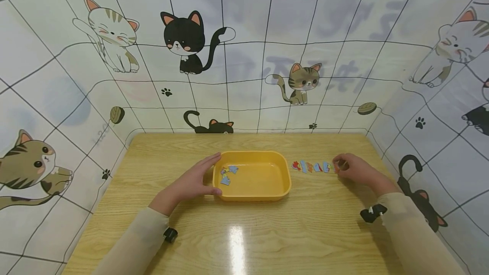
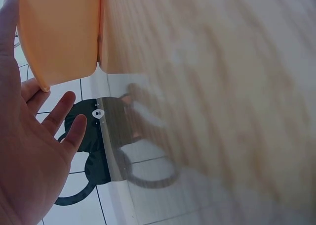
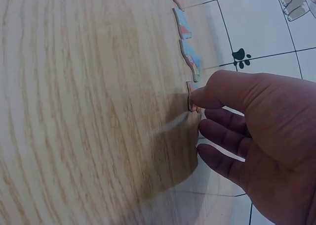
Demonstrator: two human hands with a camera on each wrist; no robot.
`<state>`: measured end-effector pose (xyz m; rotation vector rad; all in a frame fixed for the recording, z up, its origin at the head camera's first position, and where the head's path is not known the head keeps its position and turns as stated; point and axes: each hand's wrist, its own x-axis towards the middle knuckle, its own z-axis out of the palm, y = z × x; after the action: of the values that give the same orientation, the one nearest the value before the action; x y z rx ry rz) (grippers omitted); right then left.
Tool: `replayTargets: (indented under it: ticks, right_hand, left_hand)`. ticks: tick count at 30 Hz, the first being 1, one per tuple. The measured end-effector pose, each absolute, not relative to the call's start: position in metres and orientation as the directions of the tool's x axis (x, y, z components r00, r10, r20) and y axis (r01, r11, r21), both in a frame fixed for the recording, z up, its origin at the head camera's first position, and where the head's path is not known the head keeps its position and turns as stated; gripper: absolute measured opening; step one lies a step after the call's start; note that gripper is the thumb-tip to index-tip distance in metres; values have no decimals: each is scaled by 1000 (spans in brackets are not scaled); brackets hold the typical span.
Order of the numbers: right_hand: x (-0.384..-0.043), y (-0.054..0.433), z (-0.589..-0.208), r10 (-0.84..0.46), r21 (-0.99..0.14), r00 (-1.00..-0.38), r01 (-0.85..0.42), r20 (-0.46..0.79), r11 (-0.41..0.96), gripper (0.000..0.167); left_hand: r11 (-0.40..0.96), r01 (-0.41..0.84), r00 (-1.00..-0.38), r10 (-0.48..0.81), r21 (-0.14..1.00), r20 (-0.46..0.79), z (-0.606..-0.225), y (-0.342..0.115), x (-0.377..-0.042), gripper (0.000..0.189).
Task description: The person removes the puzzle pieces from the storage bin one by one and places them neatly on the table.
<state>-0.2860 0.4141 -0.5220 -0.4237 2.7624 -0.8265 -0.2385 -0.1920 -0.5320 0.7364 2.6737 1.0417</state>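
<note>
A yellow plastic tray [image 1: 254, 199] sits mid-table with a few small light-blue puzzle pieces [image 1: 226, 180] in its left end. My left hand [image 1: 192, 181] holds that end, thumb at the near corner and fingers at the far corner; the left wrist view has the tray wall [image 2: 59, 32] beside the spread fingers. Right of the tray runs a row of colourful puzzle pieces [image 1: 303, 166]. At its right end my right hand [image 1: 357, 171] pinches a reddish puzzle piece [image 3: 192, 94] at the tabletop, thumb over part of it. The other fingers are loosely bent.
The wood-grain table [image 1: 267, 237] ends at a white wall [image 1: 248, 63] printed with cartoon cats and grid lines, which also rises on both sides. Dark wrist cameras [image 1: 373, 213] are strapped over the beige sleeves [image 1: 412, 232].
</note>
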Motion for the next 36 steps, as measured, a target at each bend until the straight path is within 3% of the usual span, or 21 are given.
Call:
replayTargets:
  ticks: [9,16,23,29,36]
  right_hand:
    - [-283,403,-513,-289,-571,-953,-186,-94,800,47]
    - [-280,376,-501,-323,-543,-946,-282,22,791,42]
    - [-280,334,-487,-385,-552,-913,-391,133,736,36]
    - [-281,285,-480,-439,-587,-890,-424,127,690,37]
    - [-278,234,-477,-537,-536,-834,-515,130,669,40]
  left_hand:
    - [630,380,-863,506,678,13,-531,-192,-238,121]
    - [636,375,-867,499,675,11,-532,-191,-238,121]
    - [635,374,-866,499,676,10,-532,-192,-238,121]
    - [635,374,-866,499,676,11,-532,-192,-237,122]
    - [639,369,-868,497,675,3,-533,-192,-238,122]
